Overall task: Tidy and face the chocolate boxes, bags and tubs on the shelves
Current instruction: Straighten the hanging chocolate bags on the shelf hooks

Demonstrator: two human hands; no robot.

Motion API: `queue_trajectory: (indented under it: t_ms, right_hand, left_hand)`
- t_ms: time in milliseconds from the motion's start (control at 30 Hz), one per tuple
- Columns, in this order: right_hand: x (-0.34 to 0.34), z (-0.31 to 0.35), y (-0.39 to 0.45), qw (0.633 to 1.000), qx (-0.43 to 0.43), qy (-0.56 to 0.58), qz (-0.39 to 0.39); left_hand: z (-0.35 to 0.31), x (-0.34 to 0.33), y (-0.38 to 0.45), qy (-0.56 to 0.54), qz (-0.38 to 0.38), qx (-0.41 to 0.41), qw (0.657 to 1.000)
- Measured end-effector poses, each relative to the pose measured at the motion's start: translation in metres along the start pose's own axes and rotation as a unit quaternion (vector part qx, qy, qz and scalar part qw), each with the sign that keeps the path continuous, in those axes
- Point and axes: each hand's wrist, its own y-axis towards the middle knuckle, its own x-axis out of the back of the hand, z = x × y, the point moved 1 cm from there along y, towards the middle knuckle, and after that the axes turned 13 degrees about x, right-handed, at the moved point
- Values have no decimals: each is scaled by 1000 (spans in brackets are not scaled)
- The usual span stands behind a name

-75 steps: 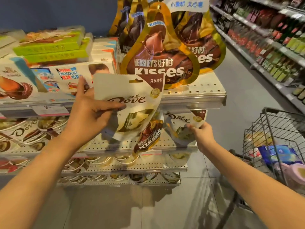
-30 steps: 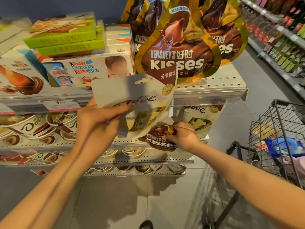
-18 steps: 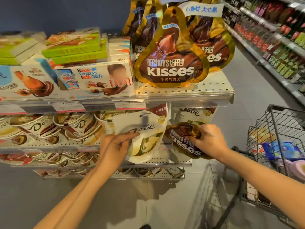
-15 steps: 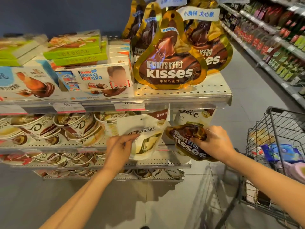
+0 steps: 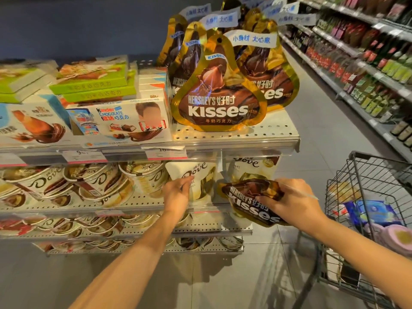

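Observation:
My left hand (image 5: 177, 192) holds a white Dove bag (image 5: 197, 177) upright on the second shelf (image 5: 142, 202), fingers on its front, just right of the Dove tubs (image 5: 93, 181). My right hand (image 5: 289, 205) grips a small brown-and-gold Hershey's Kisses bag (image 5: 249, 198), tilted, out in front of the shelf edge. Behind it stands another white Dove bag (image 5: 252, 166). On the top shelf (image 5: 256, 134), large Kisses bags (image 5: 220, 94) stand upright facing me, next to Kinder chocolate boxes (image 5: 120, 119) and green boxes (image 5: 91, 83).
A wire shopping cart (image 5: 370, 210) with packets inside stands close at the right. Lower shelves hold more Dove tubs (image 5: 89, 226). An aisle with stocked shelves (image 5: 365, 63) runs along the far right. Price tags (image 5: 82, 156) line the top shelf's edge.
My left hand lowered the white Dove bag from in front of the top shelf and set it onto the second shelf. My right hand took hold of the small Kisses bag and pulled it outward.

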Motion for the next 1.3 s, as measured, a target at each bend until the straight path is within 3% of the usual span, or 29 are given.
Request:
queue_trajectory:
  t_ms: [300, 533, 700, 800, 933, 1067, 1200, 1300]
  right_hand:
    - [20, 18, 8, 999, 21, 6, -23]
    - [59, 38, 13, 998, 38, 18, -45]
    - [93, 51, 18, 994, 68, 13, -88]
    - [111, 57, 24, 990, 72, -31, -120]
    - [134, 67, 34, 976, 105, -94, -166]
    - [149, 78, 53, 975, 116, -95, -164]
    - [154, 77, 73, 977, 126, -101, -136]
    - [156, 69, 88, 984, 109, -69, -125]
  left_hand:
    - [0, 16, 1, 195, 39, -26, 980]
    - [-28, 66, -33, 349, 28, -193, 916]
    - [-87, 94, -53, 428, 22, -232, 873]
    - [-118, 102, -58, 389, -3, -333, 859]
    - [-134, 95, -50, 404, -39, -422, 811]
    - [-131, 77, -39, 473, -14, -390, 790]
    - [-135, 73, -39, 458, -46, -389, 798]
    - [-138, 71, -42, 465, -64, -403, 786]
